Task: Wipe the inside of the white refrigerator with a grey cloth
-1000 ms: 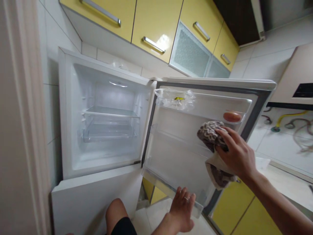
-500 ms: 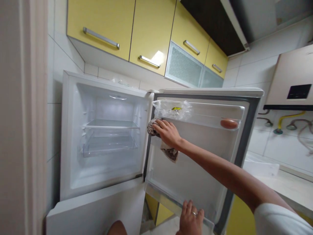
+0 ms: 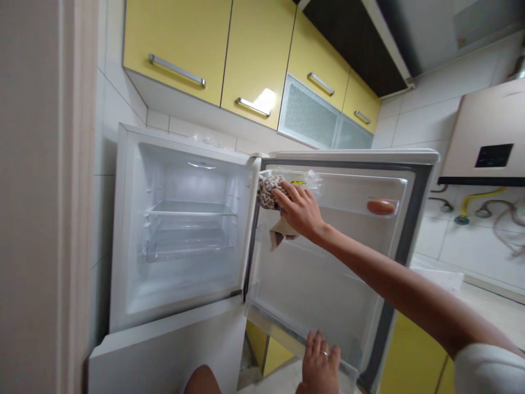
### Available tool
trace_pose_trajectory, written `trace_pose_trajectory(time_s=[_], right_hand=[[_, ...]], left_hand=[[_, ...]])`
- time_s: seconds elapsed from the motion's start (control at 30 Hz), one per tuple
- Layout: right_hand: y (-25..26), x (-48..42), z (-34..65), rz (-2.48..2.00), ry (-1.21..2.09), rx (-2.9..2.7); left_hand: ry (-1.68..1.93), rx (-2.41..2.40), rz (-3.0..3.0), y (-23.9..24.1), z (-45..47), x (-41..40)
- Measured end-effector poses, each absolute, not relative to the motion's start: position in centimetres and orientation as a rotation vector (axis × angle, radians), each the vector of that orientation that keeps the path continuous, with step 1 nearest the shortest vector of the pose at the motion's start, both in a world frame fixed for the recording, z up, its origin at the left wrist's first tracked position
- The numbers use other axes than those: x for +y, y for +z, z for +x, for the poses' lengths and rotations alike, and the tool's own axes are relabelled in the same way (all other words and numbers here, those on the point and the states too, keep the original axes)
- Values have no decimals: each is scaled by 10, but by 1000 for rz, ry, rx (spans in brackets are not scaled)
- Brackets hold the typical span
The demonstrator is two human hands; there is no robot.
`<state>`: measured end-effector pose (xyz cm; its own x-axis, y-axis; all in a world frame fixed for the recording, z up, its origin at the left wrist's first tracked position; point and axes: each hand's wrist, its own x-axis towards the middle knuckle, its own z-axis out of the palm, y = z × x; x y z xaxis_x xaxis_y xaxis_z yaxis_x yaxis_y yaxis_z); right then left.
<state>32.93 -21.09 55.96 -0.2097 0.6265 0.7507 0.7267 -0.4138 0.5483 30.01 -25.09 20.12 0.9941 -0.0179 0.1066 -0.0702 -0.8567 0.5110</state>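
Observation:
My right hand (image 3: 300, 210) presses a brown patterned cloth (image 3: 268, 191) against the upper left corner of the open freezer door (image 3: 320, 273), beside a clear plastic bag (image 3: 307, 179) in the top door shelf. My left hand (image 3: 320, 364) grips the bottom edge of the door, a ring on one finger. A reddish egg-shaped item (image 3: 380, 207) lies at the right end of the same shelf. The freezer compartment (image 3: 184, 230) stands open with bare clear shelves.
Yellow wall cabinets (image 3: 229, 54) with metal handles hang above the fridge. A white wall (image 3: 45, 219) closes the left side. A beige water heater (image 3: 488, 137) with pipes hangs at the right over a counter (image 3: 492, 306). My knee (image 3: 203, 383) shows below.
My right hand swept the cloth from the right side of the door across to its left edge, then up to the top shelf corner. My left hand stayed on the door's bottom edge.

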Motion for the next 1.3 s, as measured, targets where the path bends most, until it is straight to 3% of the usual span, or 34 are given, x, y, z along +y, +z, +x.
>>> trace_pose_trajectory(time_s=[0.6, 0.73, 0.93, 1.3], right_hand=[[532, -422, 374, -1748, -1856, -910], [534, -434, 393, -1647, -1801, -748], [525, -433, 427, -1490, -1384, -528], [472, -436, 444, -1487, -1306, -579]], left_hand=[[135, -96, 2574, 225, 279, -252], [111, -110, 2574, 221, 283, -251], [44, -141, 2585, 220, 285, -249], [62, -149, 2577, 230, 276, -251]])
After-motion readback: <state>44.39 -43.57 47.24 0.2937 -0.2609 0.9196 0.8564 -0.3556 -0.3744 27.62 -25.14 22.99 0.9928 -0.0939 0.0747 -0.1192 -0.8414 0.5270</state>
